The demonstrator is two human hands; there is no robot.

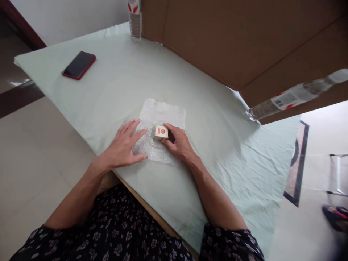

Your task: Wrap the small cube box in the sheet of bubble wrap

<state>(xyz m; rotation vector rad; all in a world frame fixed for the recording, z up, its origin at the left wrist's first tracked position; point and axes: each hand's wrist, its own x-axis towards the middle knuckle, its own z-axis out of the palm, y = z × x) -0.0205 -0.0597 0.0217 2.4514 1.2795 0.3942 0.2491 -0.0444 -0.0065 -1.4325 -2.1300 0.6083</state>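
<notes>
A small cream-coloured box (160, 132) with a red emblem on its face rests near the middle of a sheet of bubble wrap (150, 114). My right hand (179, 142) grips the box from the right, thumb on the near side and fingers on the far side. To the left, my left hand (125, 143) is open with its fingers spread. Its fingertips reach over the left edge of the bubble wrap, apart from the box, and hold nothing.
A pale green cloth (108, 98) covers the table. At the far left lies a phone (79, 65) in a red case. Brown cardboard (212, 40) stands along the back, with one water bottle (135, 21) at its left and another bottle (288, 98) at its right.
</notes>
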